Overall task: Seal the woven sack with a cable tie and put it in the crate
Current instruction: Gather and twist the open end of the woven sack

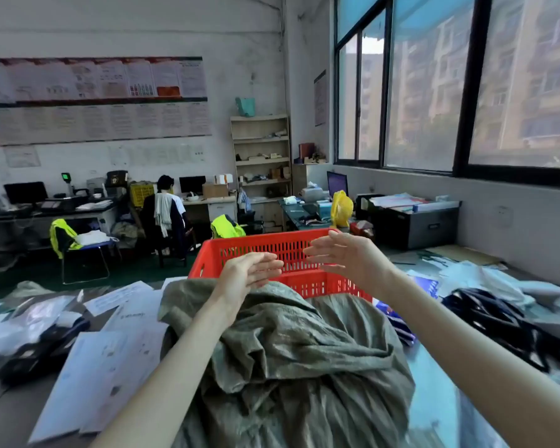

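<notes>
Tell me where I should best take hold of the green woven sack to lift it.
Probably grip the woven sack at its bunched folds, left hand and right hand coming from either side. The cloth lies limp and creased, giving ridges to pinch; the crate stands just beyond it.

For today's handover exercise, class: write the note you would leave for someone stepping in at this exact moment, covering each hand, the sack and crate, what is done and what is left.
Left hand: open, fingers straight, holding nothing, raised over the sack's far end.
Right hand: open, empty, raised in front of the crate.
Sack: lies crumpled on the table among papers, on the near side of the red crate, not inside it.
Done: nothing that shows; no cable tie is visible on the sack or in either hand.
Left: gather the sack's mouth, tie it, lift it into the crate.
</notes>
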### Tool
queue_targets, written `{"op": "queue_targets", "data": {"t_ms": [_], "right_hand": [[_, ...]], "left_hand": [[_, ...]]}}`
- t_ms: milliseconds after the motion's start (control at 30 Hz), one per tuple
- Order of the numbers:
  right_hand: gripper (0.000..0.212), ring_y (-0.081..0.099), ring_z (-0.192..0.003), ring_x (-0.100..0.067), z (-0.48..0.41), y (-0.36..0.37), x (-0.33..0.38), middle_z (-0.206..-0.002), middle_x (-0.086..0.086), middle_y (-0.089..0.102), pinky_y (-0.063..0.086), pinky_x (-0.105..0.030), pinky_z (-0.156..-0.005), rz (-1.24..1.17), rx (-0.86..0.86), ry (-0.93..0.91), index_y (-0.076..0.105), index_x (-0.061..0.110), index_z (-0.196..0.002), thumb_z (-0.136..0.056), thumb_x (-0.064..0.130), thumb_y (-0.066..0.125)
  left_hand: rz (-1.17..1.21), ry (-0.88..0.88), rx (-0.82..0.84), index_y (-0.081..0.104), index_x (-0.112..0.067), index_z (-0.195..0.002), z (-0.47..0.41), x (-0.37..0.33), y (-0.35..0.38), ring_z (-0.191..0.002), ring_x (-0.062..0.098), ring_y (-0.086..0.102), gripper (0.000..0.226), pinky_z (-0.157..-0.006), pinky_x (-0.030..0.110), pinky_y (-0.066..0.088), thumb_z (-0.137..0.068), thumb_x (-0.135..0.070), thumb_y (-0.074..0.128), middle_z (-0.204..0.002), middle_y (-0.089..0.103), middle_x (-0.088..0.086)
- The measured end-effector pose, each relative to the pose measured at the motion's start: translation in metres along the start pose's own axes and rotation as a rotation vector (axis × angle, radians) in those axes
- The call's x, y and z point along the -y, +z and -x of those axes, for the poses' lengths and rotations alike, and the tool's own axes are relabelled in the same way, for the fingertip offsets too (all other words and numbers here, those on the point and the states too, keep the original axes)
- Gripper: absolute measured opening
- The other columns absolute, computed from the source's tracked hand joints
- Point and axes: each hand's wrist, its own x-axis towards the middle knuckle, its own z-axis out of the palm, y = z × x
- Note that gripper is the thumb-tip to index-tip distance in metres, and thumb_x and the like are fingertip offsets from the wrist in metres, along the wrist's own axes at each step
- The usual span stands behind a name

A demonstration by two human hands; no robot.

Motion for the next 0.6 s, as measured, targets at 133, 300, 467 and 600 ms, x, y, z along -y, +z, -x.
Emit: {"op": "queue_targets", "data": {"t_ms": [133,300,467,600], "right_hand": [[0.033,0.066,-0.104,-0.028,0.006,-0.002,-0.027,-0.105,-0.011,0.073,0.044,-0.042,-0.096,0.027,-0.021,0.074,0.068,0.008,-0.097,-0.094,0.030,0.044],[0.030,0.068,-0.098,-0.026,0.016,0.001,-0.054,-0.102,-0.012,0.074,0.048,-0.037,-0.087,0.036,-0.044,0.104,0.067,0.006,-0.098,-0.094,0.026,0.045],[0.022,0.069,-0.094,-0.025,0.028,0.014,-0.078,-0.098,-0.011,0.074,0.050,-0.036,-0.086,0.199,-0.070,0.071,0.066,0.004,-0.100,-0.093,0.019,0.052],[0.014,0.067,-0.096,-0.023,0.036,0.024,-0.096,-0.099,-0.008,0.073,0.049,-0.034,-0.087,0.383,-0.101,0.005,0.066,0.011,-0.100,-0.087,0.015,0.062]], "left_hand": [[-0.077,-0.048,-0.007,0.069,-0.004,-0.106,0.016,0.030,0.008,-0.096,0.019,0.072,0.032,-0.092,0.033,0.048,-0.099,-0.018,0.041,-0.100,0.077,0.006],[-0.132,-0.020,-0.023,0.070,0.000,-0.100,0.036,0.063,0.018,-0.093,0.019,0.070,0.026,-0.080,0.018,0.051,-0.097,-0.005,0.044,-0.098,0.075,0.012],[-0.433,0.137,-0.057,0.071,-0.019,-0.093,0.054,0.090,0.014,-0.096,0.010,0.065,0.016,-0.087,0.026,0.048,-0.090,-0.016,0.055,-0.095,0.073,-0.005],[-0.780,0.335,-0.100,0.065,-0.020,-0.105,0.069,0.108,0.004,-0.110,0.012,0.055,0.028,-0.097,0.034,0.040,-0.085,-0.036,0.055,-0.110,0.062,-0.009]]}}
